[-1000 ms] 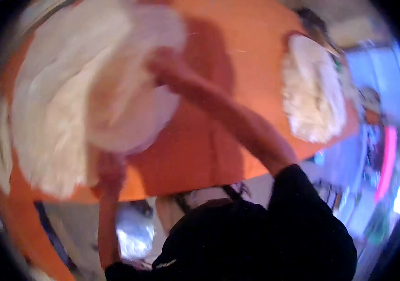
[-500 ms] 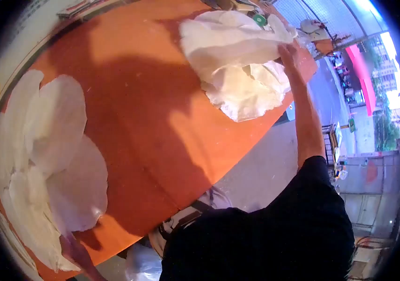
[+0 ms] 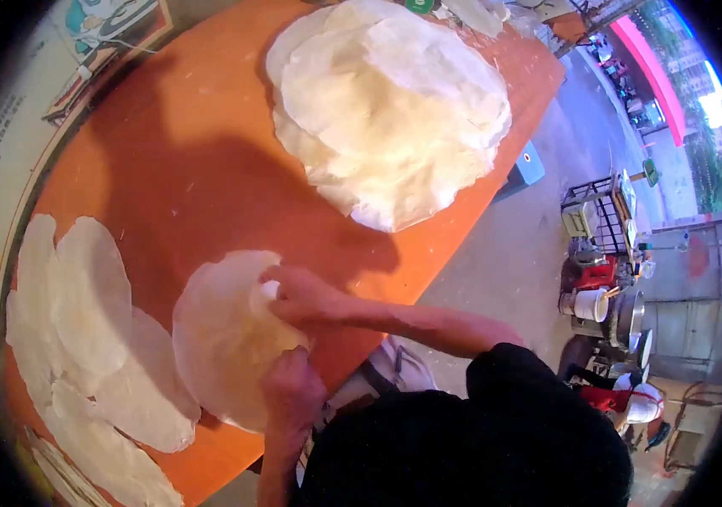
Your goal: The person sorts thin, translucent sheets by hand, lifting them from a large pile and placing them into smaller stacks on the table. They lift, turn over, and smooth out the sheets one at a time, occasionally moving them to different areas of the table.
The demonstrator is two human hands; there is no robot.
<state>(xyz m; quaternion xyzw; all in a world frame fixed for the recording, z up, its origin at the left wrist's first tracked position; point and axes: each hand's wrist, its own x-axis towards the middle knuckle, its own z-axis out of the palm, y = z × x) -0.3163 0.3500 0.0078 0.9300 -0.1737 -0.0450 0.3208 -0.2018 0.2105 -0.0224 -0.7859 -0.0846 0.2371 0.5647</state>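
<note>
A thin, pale round sheet, like flatbread or rolled dough, lies on the orange tabletop near its front edge. My right hand is closed at its upper right edge, with a bit of white showing at the fingertips. Lower on the same edge, my left hand is closed in a fist around the rim. To the left, several overlapping sheets are spread out. A large layered pile of similar sheets rests at the far side of the table.
The orange table meets a wall with a picture on the left. Beyond its right edge are a blue-grey box, a black rack and a white bucket. A person in a white hat is at lower right.
My right hand has left the far pile, which now lies flatter. My left hand has come away from the left sheets. Both hands now meet on one sheet at the front.
</note>
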